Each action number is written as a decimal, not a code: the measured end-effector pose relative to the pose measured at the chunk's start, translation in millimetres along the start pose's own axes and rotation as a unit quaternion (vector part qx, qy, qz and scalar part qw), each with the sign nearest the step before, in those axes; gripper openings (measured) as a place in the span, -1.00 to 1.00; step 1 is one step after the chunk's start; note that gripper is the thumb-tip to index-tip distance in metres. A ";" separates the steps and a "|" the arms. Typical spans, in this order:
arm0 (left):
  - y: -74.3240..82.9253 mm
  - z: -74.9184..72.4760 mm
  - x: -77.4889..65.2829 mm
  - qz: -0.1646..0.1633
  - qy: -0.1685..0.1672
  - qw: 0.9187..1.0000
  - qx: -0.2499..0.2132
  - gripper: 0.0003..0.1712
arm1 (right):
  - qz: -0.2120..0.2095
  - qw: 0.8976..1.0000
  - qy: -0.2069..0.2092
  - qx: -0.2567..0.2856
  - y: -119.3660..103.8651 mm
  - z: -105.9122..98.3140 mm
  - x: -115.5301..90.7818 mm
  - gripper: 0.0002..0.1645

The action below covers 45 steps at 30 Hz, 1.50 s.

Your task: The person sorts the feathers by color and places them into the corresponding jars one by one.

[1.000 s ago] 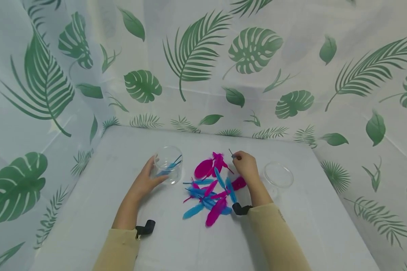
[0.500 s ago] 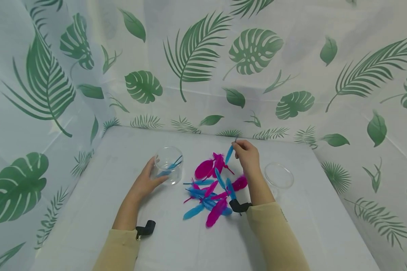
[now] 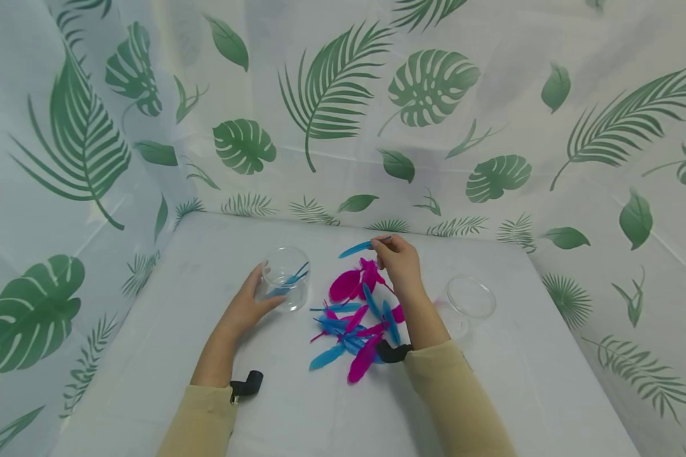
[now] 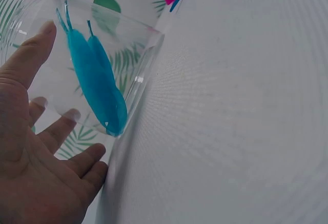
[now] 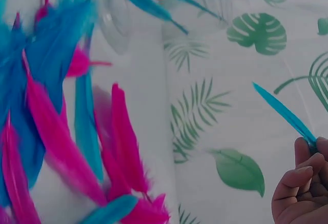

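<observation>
Head cam, feathers (image 3: 337,325) on wht tbl (image 3: 320,416), leafy backdrop (image 3: 343,152)

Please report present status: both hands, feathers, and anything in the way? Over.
Left hand holds clear container, blue feathers inside. Right hand pinches another blue feather. Loose pink and blue feathers on table. No obstruction seen between feather and container.

From above, the head view faces down toward the far edge of the table (image 3: 303,406). Much closer, the left-wrist view shares its clear jar (image 4: 138,80); the right-wrist view, its feathers (image 5: 64,142).
</observation>
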<state>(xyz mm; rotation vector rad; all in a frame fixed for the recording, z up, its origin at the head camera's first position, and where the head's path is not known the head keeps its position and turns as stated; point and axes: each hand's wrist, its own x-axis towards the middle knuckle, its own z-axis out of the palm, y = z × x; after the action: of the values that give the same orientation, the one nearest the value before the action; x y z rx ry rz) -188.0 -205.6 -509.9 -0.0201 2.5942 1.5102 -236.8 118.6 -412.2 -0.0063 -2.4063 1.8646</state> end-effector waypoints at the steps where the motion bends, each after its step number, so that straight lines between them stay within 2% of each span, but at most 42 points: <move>1: 0.4 -0.2 -0.1 0.000 0.000 1.000 0.000 0.14 | 0.000 1.000 -0.005 0.002 -1.9 4.3 -0.8 -0.63; 7: 0.3 0.8 0.6 -0.001 -0.001 1.000 -0.006 0.14 | 0.001 0.999 -0.034 0.010 -13.1 36.7 -4.8 -0.70; 15: 0.0 0.4 0.1 0.005 -0.001 1.000 -0.009 0.15 | -0.007 0.994 -0.084 -0.069 -8.5 81.5 -6.1 -0.79; 23: -1.3 -1.4 0.0 0.008 0.000 1.000 -0.009 0.16 | -0.010 0.986 -0.122 -0.117 3.2 109.6 -8.8 -0.79; 38: -2.0 -0.9 -0.4 0.007 -0.002 1.000 0.004 0.15 | 0.012 0.974 -0.165 -0.153 2.8 118.1 -15.0 -0.70; 42: -2.0 -1.2 1.1 0.010 0.000 1.000 0.002 0.14 | 0.010 0.972 -0.186 -0.145 2.2 110.8 -14.1 -0.69; 45: -0.4 -1.6 1.3 0.008 0.002 1.000 0.002 0.13 | 0.006 0.974 -0.187 -0.126 0.0 95.0 -12.6 -0.67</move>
<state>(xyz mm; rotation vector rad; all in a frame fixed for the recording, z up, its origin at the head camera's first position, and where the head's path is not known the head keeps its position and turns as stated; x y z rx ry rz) -189.4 -207.1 -509.7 -0.0036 2.6070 1.5114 -231.8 26.1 -436.5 0.3420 -2.8828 1.6740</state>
